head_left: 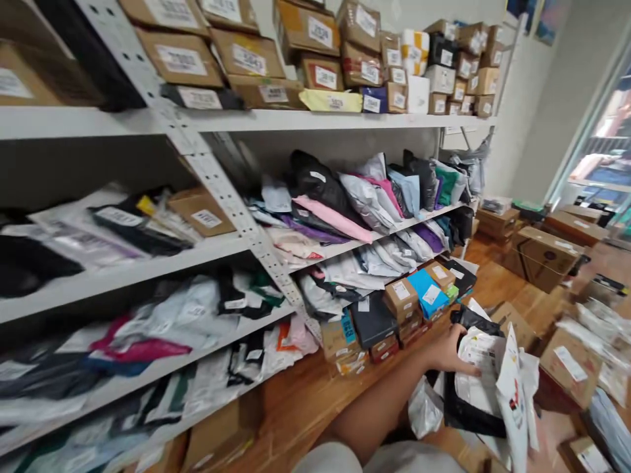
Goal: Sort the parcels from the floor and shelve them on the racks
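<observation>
At the lower right, my left hand (451,355) grips the left edge of a bundle of mailer bags, its thumb pressed on top. The bundle shows a white labelled mailer bag (480,368) lying over a black mailer bag (473,417). Another white mailer bag (513,394) with a red mark stands tilted up at the bundle's right side. Beside and partly behind that bag is my right hand (547,433), blurred, with its fingers mostly hidden. A crumpled clear plastic-wrapped packet (424,408) hangs or lies just under my left wrist; which, I cannot tell.
White metal shelving (221,217) runs along the left, loaded with soft mailer bags (330,197) and, on top, numbered cardboard boxes (320,33). Small boxes (401,299) line the wooden floor (300,401) at its foot. More cartons (542,256) and parcels (569,368) cover the floor at right.
</observation>
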Motion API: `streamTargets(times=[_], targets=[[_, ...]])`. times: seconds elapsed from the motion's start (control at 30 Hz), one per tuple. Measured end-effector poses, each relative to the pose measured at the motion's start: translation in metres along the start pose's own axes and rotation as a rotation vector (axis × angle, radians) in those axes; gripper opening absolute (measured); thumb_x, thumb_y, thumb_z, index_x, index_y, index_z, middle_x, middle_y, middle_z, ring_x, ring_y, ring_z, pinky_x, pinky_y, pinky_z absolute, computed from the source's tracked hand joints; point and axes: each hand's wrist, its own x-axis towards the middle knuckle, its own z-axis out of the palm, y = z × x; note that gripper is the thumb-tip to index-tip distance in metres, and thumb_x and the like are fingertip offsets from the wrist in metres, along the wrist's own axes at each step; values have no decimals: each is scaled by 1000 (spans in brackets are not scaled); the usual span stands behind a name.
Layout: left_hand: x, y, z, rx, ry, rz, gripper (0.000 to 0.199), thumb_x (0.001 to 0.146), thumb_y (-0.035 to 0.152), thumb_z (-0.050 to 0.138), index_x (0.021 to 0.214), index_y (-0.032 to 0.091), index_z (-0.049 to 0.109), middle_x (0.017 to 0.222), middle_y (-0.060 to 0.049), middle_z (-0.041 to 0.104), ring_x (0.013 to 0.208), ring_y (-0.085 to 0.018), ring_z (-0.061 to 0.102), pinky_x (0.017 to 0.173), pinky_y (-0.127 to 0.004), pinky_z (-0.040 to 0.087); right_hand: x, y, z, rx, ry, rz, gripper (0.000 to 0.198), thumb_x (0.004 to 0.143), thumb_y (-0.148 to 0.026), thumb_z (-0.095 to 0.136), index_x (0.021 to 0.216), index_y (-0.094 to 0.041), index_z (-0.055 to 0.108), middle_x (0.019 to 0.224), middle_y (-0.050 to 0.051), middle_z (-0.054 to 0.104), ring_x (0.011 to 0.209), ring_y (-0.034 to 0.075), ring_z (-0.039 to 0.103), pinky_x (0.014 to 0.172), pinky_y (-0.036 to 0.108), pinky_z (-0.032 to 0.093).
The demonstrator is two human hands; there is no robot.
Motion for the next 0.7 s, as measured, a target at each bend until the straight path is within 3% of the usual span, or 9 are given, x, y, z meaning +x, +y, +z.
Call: streamTargets(times=[0.1, 0.2, 0.3, 0.4, 0.5, 0.6, 0.7], targets=[[-8, -13, 3, 65, 164, -73, 71, 60, 54, 91, 118, 16, 71, 127, -17, 64, 118, -37, 60, 105, -47, 48, -8, 5, 11, -211, 25, -184, 125, 32, -19, 92, 147, -43, 48, 155, 3, 59, 161, 35, 21, 135, 47, 25], [-17, -25, 2, 56, 286, -123, 54, 61, 60, 89, 93, 17, 78, 114, -14, 67, 110, -36, 62, 102, -45, 49, -14, 10, 34, -215, -26, -212, 126, 37, -23, 88, 152, -48, 42, 155, -2, 58, 162, 32, 19, 133, 49, 33], [-27, -38, -7, -204, 282, -164, 47, 51, 50, 95, 83, 20, 79, 99, -7, 72, 109, -36, 63, 107, -46, 47, -15, 11, 61, -148, -84, -182, 122, 39, -29, 87, 150, -52, 42, 148, -2, 65, 160, 33, 24, 129, 53, 41], [-38, -53, -18, -499, 293, -231, 35, 54, 34, 93, 83, 21, 78, 86, -1, 76, 107, -35, 68, 109, -48, 47, -12, 2, 89, -119, -44, -176, 115, 32, -31, 89, 141, -44, 54, 139, 5, 71, 158, 39, 30, 132, 53, 35], [-53, -69, -25, -709, 360, -275, 28, 69, 39, 83, 88, 20, 77, 89, -5, 80, 100, -34, 74, 95, -47, 56, -9, -16, 114, -64, -34, 42, 93, 42, -45, 87, 131, -40, 60, 119, 8, 80, 151, 42, 43, 123, 57, 47], [-69, -84, -27, -889, 457, -251, 33, 83, 51, 70, 86, 19, 74, 98, -10, 82, 112, -33, 75, 99, -42, 57, -9, -34, 132, 16, -213, 372, 68, 56, -57, 83, 119, -32, 69, 103, 12, 83, 128, 45, 66, 105, 58, 62], [-82, -97, -25, -1060, 510, -187, 38, 84, 56, 71, 91, 19, 74, 113, -12, 81, 130, -32, 66, 111, -39, 51, -12, -45, 145, 55, -235, 369, 64, 56, -54, 88, 111, -25, 71, 98, 11, 84, 105, 44, 77, 90, 57, 67]])
